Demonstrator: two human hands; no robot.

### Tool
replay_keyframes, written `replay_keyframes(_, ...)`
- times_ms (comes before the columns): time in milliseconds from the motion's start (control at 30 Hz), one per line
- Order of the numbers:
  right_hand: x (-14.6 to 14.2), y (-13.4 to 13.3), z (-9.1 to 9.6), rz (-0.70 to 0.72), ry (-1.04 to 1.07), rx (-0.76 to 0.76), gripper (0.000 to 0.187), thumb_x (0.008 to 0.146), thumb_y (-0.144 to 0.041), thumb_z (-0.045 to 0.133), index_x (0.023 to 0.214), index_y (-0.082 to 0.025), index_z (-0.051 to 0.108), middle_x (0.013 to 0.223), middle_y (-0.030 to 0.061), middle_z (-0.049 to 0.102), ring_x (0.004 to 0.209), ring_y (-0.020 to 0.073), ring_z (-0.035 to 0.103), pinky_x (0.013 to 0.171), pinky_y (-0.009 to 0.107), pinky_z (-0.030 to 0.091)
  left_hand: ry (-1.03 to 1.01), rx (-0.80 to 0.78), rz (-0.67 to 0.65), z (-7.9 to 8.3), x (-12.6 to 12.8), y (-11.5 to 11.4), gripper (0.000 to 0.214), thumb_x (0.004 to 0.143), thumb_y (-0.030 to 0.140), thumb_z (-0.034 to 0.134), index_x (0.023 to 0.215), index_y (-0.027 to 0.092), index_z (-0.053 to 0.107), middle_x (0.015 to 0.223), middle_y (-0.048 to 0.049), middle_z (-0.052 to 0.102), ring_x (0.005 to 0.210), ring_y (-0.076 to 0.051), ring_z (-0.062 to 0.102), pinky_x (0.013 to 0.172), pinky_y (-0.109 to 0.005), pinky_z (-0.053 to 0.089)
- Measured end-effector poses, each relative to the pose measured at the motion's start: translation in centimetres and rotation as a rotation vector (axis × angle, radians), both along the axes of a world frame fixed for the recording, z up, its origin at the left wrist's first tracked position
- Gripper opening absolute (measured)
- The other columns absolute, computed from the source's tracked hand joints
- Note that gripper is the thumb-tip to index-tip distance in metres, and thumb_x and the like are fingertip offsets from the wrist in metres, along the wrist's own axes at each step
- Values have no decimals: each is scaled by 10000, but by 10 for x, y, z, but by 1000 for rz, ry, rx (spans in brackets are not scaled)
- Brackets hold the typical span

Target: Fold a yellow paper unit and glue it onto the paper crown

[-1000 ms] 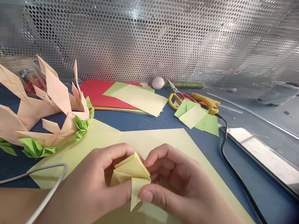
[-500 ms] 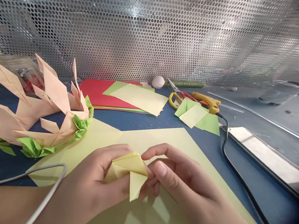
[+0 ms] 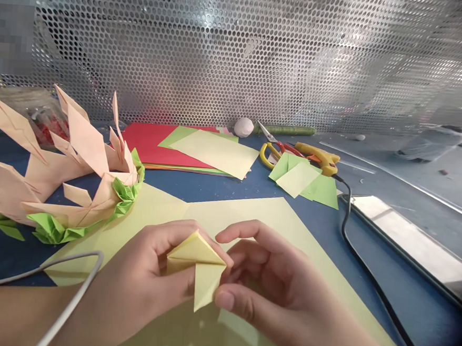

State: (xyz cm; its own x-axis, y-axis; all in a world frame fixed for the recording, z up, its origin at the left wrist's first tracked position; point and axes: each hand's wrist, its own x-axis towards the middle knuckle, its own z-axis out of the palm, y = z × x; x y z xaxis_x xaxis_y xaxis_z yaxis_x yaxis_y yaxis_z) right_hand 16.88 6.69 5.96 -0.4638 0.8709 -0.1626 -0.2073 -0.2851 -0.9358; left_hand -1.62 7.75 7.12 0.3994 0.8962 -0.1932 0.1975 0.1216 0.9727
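Both my hands hold a small folded yellow paper piece [image 3: 199, 263] low in the middle of the view. My left hand [image 3: 144, 288] pinches its left side, thumb in front and fingers curled behind. My right hand [image 3: 274, 292] pinches its right edge with the thumb below and the forefinger arched above. The piece has a triangular top and a pointed flap hanging down. Beneath the hands lies a large pale yellow sheet [image 3: 291, 219] on the blue table.
A peach and green folded paper crown [image 3: 68, 177] stands at the left. Red, green and yellow sheets [image 3: 185, 148] lie behind, with scissors [image 3: 276, 147], a glue gun [image 3: 319, 159], small green folded pieces [image 3: 305, 181] and a black cable [image 3: 352, 250]. A grey cable [image 3: 76, 288] crosses my left forearm.
The folded piece has turned slightly in my hands and its top point now stands higher. My right thumb has come back down onto its lower edge.
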Motion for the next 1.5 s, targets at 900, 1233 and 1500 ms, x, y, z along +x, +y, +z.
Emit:
replay_keyframes(900,3,-3,-4,-133,-264,326,156,903,-204,635,1017,-306,607,795,-31,633,708,139,590,642,238,488,-121,-14,142,-6,4,1,54,722,261,818,722,240,768,703,46,674,651,-108,568,589,-178,446)
replay_keyframes(1233,3,-4,-1,-191,-416,551,214,890,-91,563,932,-296,606,793,-46,683,747,130,634,693,217,517,-177,-87,22,-1,0,3,118,804,233,753,687,238,767,655,51,680,630,-92,562,576,-155,439)
replay_keyframes(1500,2,-5,-3,-198,-351,406,137,880,-237,654,986,-314,616,823,-28,655,782,159,619,693,257,519,-86,-95,52,-2,1,6,95,784,323,765,751,236,785,662,24,684,614,-119,558,550,-189,439)
